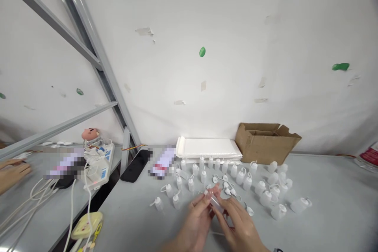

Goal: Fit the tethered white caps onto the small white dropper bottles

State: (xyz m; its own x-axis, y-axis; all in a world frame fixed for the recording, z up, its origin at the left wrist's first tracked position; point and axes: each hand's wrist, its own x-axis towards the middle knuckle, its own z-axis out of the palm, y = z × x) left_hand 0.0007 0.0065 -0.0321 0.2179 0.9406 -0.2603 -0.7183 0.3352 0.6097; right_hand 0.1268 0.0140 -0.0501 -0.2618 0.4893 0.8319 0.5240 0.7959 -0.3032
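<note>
Between my hands is a small translucent plastic squeeze bottle, tilted, with its neck toward the left. My left hand closes its thumb and fingers round the neck end. On the body and base end are the fingers of my right hand. Whether a cap sits on the neck is hidden by my left fingers. Just beyond the hands lie several loose white nozzle caps with strap loops, and another cap lies to the right. Several capped bottles stand upright behind and left of my hands.
More bottles cluster on the right, one lying. At the wall are white padded envelopes and an open cardboard box. A black phone, a power strip with cables and a metal frame are left. Another person's hand shows far left.
</note>
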